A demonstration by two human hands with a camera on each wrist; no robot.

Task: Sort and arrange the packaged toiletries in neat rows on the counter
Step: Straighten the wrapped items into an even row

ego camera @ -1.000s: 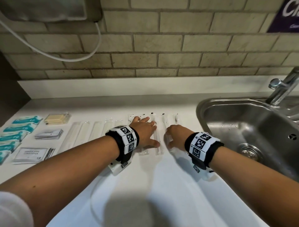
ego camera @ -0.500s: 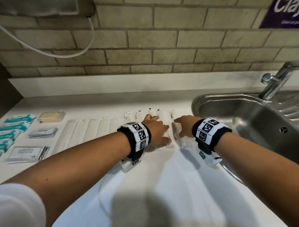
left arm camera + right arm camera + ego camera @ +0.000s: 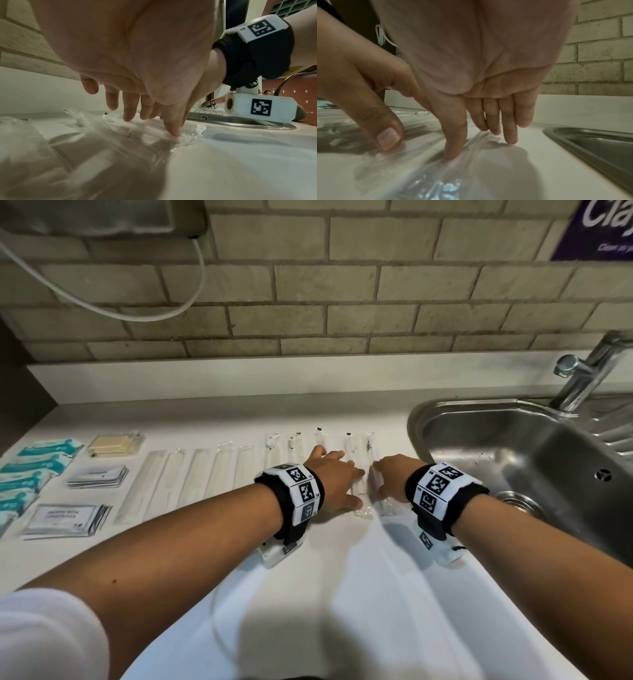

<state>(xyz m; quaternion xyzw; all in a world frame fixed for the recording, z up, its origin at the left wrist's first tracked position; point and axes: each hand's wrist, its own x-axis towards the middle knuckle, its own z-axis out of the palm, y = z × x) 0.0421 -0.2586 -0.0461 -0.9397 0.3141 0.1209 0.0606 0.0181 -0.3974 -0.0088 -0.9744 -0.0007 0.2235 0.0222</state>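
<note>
A row of long clear-wrapped packets (image 3: 294,446) lies on the white counter (image 3: 342,594), just left of the sink. My left hand (image 3: 334,477) lies flat on the packets in the right part of this row, with its fingers (image 3: 128,108) straight and the thumb tip pressing the crinkled wrap (image 3: 193,129). My right hand (image 3: 390,479) rests beside it on the rightmost packet (image 3: 371,448). Its fingers (image 3: 489,121) are straight and its index finger presses down on the clear plastic (image 3: 436,175). Neither hand grips anything.
More long white packets (image 3: 191,477) continue the row leftward. Teal packets (image 3: 34,467), a beige packet (image 3: 114,443) and two sachet stacks (image 3: 97,477) (image 3: 61,518) sit at far left. The steel sink (image 3: 513,467) and tap (image 3: 582,374) are close on the right.
Both hands have slid a little to the right along the row and forward. The left hand now covers packets nearer the sink, and the right hand has reached up onto the last packet.
</note>
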